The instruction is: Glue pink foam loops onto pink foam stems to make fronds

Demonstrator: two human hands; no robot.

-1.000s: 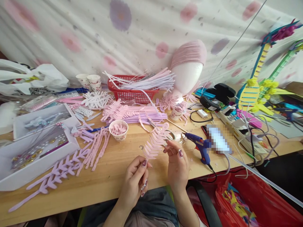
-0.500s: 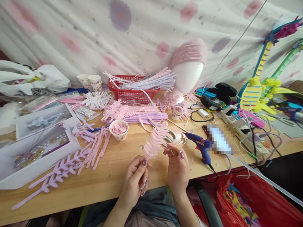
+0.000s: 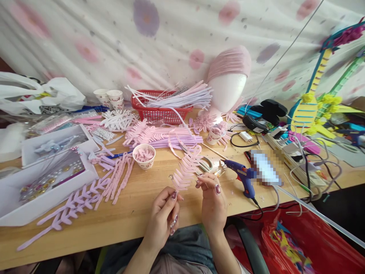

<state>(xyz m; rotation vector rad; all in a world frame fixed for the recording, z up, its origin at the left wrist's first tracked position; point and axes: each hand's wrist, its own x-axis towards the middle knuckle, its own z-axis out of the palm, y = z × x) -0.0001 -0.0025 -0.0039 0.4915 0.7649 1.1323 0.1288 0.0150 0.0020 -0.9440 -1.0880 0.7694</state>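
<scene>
A pink pipe-cleaner leaf sprig [image 3: 185, 171] stands tilted up from my left hand [image 3: 164, 213], whose thumb and index finger pinch its lower end. Close to the sprig's right side is my right hand [image 3: 213, 201], fingers bent and apart from the thumb, with nothing visible in it. Behind the sprig lie grey-handled scissors [image 3: 205, 165], partly covered by it. A paper cup [image 3: 145, 164] of short pink pipe-cleaner pieces [image 3: 144, 153] stands to the left. On the right, a blue glue gun [image 3: 242, 176] rests on its side on the wooden table [image 3: 134, 213].
Behind are a red basket [image 3: 162, 114] of pipe cleaners and a white foam head [image 3: 229, 89] with a pink band. White boxes [image 3: 57, 190] of beads and purple leaf sprigs [image 3: 71, 205] lie left. A phone [image 3: 265, 167], power strip [image 3: 288, 152] and cables occupy the right.
The view has shifted very slightly. Both hands and the pink sprig keep nearly the same pose, with only a tiny movement of the right fingers.
</scene>
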